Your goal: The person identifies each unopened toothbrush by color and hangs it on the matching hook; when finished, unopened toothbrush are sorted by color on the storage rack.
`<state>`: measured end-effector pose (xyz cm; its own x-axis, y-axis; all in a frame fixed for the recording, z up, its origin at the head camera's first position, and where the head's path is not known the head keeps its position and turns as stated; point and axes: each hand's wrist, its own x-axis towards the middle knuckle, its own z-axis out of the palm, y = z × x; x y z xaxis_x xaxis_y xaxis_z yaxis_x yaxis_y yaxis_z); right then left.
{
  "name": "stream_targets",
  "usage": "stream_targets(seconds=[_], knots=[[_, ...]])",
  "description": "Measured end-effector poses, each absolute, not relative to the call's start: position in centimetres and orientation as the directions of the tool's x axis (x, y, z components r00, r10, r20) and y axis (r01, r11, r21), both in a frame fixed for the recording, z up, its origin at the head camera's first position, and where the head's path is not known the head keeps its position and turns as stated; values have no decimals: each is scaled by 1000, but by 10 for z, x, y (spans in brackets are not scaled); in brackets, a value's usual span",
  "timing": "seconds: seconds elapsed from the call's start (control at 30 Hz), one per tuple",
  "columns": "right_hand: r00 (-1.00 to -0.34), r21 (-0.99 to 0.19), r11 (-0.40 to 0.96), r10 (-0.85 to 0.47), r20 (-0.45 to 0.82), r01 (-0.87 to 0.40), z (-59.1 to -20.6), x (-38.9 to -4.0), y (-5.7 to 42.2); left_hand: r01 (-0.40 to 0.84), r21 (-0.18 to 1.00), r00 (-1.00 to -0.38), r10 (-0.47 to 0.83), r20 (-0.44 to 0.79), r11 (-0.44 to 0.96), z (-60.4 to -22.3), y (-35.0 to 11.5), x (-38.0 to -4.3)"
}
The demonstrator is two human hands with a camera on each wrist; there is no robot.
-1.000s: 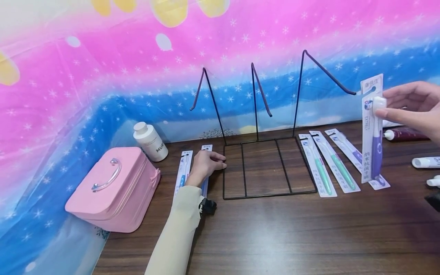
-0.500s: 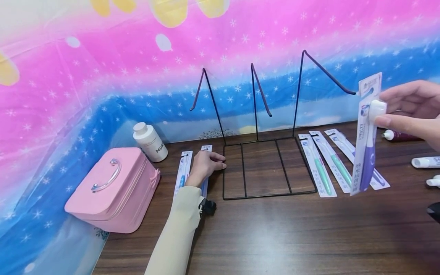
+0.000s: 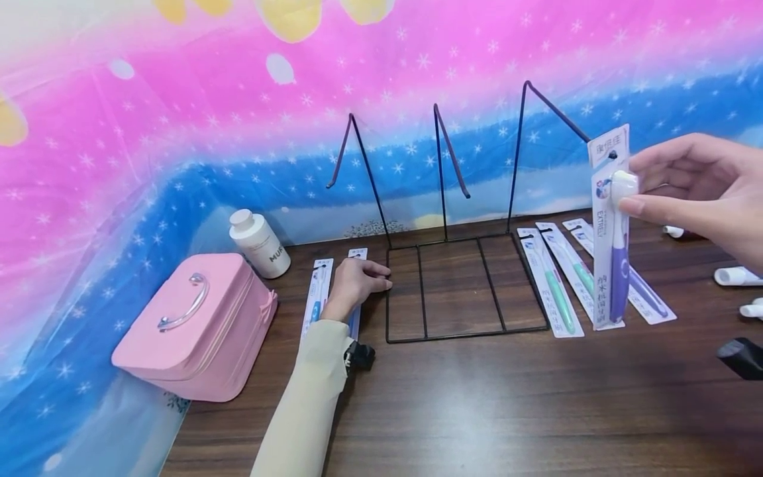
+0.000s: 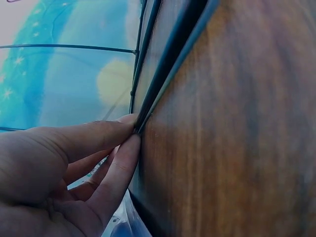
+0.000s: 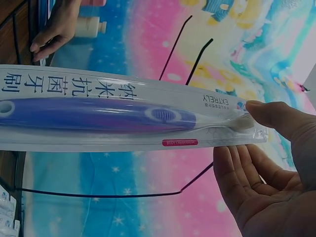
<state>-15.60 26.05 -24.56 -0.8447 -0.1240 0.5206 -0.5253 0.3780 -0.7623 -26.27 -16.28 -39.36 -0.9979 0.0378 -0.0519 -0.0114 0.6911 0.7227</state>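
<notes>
My left hand (image 3: 356,285) pinches the left bar of a black wire rack's base (image 3: 423,339) between thumb and fingers; the left wrist view shows the bar (image 4: 165,69) at the fingertips. Three bent prongs rise from the rack's back. My right hand (image 3: 697,182) holds a packaged purple toothbrush (image 3: 618,271) upright by its upper end, thumb over the brush head. The card's hanging hole overlaps the end of the right prong (image 3: 557,111), and a dark spot shows in the hole. In the right wrist view the purple toothbrush (image 5: 123,114) lies across the picture.
Packaged green toothbrushes (image 3: 557,295) and another purple one (image 3: 650,295) lie right of the rack. Packaged blue toothbrushes (image 3: 316,298) lie partly under my left arm. A pink case (image 3: 191,331) and a white bottle (image 3: 259,245) stand left; white tubes (image 3: 739,276) lie far right.
My right hand has carried the purple toothbrush leftward, so that its card overlaps the right prong's end. The left hand stays at the rack.
</notes>
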Motion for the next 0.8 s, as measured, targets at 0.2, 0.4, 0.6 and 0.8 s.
stream_targets(seconds=[0.2,0.4,0.6,0.8], knots=[[-872,-766,436,-107,477,-472,-248,-159,257,-12,725,-998,40,-55,689,-394,-164,-263],[-904,-753,533,-58,423,-386,-251,-164,253,-6,727,-998,40,-46,687,-393,-164,-262],[-914,-748,566,-24,406,-347,-248,-174,247,-11,737,-998,36,-48,675,-392,-163,-261],[-906,-709,616,-15,424,-342,-248,-191,242,-15,746,-998,33,-49,666,-393,-163,-260]])
